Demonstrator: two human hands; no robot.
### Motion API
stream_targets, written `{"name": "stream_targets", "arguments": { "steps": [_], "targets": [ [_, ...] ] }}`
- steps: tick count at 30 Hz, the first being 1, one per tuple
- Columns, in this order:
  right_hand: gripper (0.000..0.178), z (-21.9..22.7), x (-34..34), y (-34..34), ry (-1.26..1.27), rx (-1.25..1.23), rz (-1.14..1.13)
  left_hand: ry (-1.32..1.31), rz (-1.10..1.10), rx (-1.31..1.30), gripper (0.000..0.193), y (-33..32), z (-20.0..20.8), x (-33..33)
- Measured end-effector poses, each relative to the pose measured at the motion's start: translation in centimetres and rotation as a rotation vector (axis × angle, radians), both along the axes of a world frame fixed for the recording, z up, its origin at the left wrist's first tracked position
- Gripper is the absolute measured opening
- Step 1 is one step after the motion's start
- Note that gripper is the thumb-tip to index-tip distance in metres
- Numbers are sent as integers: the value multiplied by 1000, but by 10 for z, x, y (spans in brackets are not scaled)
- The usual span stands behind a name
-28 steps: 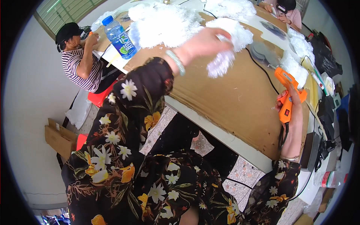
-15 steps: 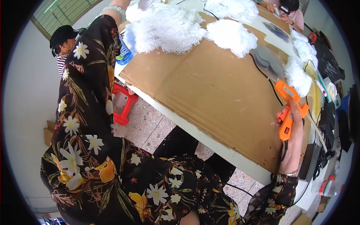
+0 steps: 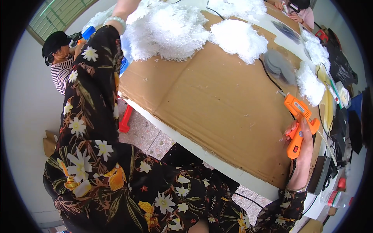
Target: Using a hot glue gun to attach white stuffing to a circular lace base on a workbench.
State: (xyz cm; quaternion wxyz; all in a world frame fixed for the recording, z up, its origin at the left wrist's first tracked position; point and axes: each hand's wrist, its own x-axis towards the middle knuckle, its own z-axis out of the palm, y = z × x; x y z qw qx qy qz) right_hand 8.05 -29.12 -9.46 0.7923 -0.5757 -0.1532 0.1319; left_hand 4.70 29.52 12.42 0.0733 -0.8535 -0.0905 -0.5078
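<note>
My right hand [image 3: 307, 136] is wrapped around the handle of an orange hot glue gun [image 3: 298, 106]. Its nozzle points up and left, and a glue stick [image 3: 327, 144] sticks out at the back. The gun is held over the right part of a brown cardboard sheet [image 3: 202, 105]. My left arm stretches to the far left. Of my left hand [image 3: 129, 5], only the wrist side shows; its fingers lie beyond the top edge. Close to it is a big heap of white shredded fibre [image 3: 167, 33].
Smaller white fibre clumps [image 3: 239, 39] and clear round discs [image 3: 279, 66] lie beyond the cardboard. A black cable runs to the right. A co-worker [image 3: 58, 58] is at the left, another person [image 3: 305, 13] at the far right. A red stool [image 3: 125, 118] stands below the table's left edge.
My right hand and the glue gun have come slightly nearer. The view has shifted a little, and more of the left co-worker shows. My left arm stays stretched out.
</note>
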Motion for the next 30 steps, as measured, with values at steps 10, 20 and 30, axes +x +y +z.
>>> {"name": "stream_targets", "arguments": {
  "steps": [10, 20, 30],
  "targets": [
    [29, 50, -7, 22, -65, 11, -65, -160, -416, -407, 38, -147, -36, 2],
    [29, 96, -6, 24, 15, 33, -117, 169, -1222, -1237, 15, -315, -107, 13],
    [29, 93, -11, 34, -13, -17, 16, 238, -1145, -1550, 11, -336, -150, 7]
  ]
}}
